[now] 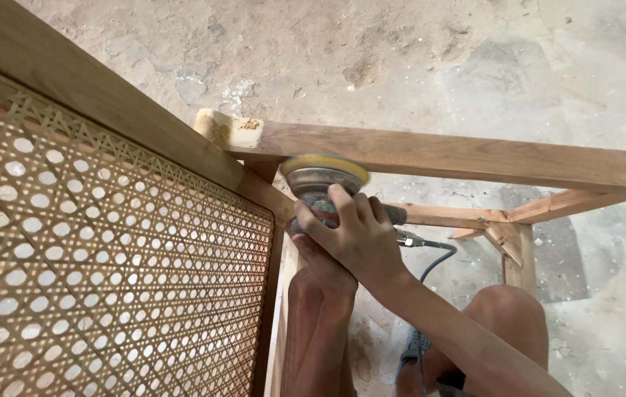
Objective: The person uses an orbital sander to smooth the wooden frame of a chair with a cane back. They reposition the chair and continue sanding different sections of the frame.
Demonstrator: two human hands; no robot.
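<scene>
A round sander with a yellow pad is pressed up against the underside of a wooden rail of a furniture frame. The right hand is wrapped closed over the sander's body from above. The left hand is tucked beneath it; its grip is hidden and cannot be told. A woven cane panel is seen just beside, left. A grey hose is trailed towards the concrete floor.

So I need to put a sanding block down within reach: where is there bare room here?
Bare concrete floor lies open beyond the top rail, and more right of the lower leg. It is crowded under the rail's left end, where both hands, right hand and left hand, hold the sander beside the cane panel.
</scene>
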